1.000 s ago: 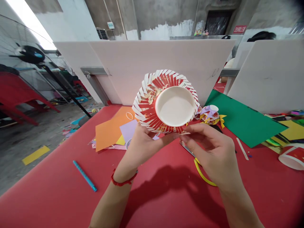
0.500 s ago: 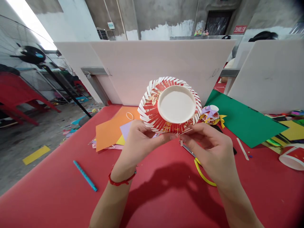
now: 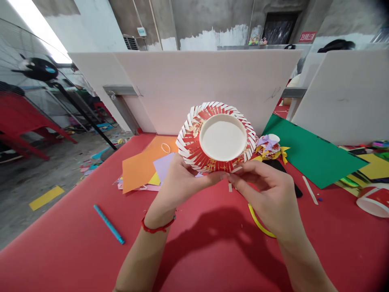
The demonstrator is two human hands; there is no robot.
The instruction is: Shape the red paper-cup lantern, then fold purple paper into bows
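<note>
A paper cup [image 3: 223, 138] has its sides cut into red-and-white strips, splayed outward and folded over into a woven rim. Its round white bottom faces me. My left hand [image 3: 179, 188] grips the near-left rim, thumb along the front edge and fingers hidden behind. With thumb and fingertips, my right hand [image 3: 269, 190] pinches a strip at the near rim, close to the left thumb. One short strip end [image 3: 230, 187] hangs below the fingertips. Scissors with a yellow handle [image 3: 258, 223] lie on the table, partly covered by my right hand.
On the red table [image 3: 200, 259] are a blue pen [image 3: 108, 224], orange paper [image 3: 139, 166], green sheet [image 3: 316, 154], a black object [image 3: 296, 188], a white stick [image 3: 310, 190] and a small decorated cup piece [image 3: 270, 148]. Another cup [image 3: 375, 200] lies right. White panels [image 3: 197, 81] stand behind.
The cup has shifted slightly down and left and tilted a little. My right hand has moved slightly left, still pinching at the near rim.
</note>
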